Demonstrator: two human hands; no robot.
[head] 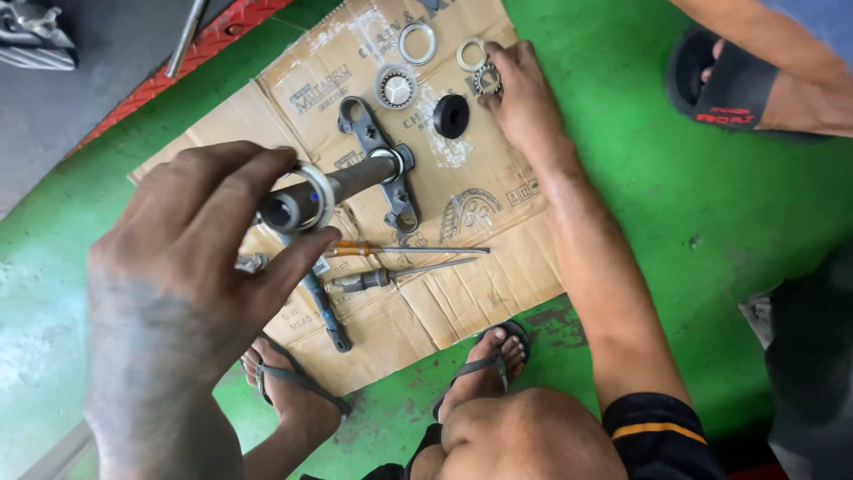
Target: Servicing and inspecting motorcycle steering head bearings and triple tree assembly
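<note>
On the cardboard sheet (462, 293) over green floor, the steering stem (355, 178) stands tilted toward the camera, its lower bracket (391, 169) flat on the cardboard, partly hidden behind the tube. Left hand (191, 267) pinches the tube's top end with a metal ring (318, 191) around it; palm side unseen. Right hand (524, 98) fingertips close on a small bearing (487, 80), half covered. Loose rings (416, 43), a bearing race (395, 87), black rubber cap (451, 116), screwdrivers (409, 252) nearby. Another person's sandalled foot (729, 84) cut off top right.
</note>
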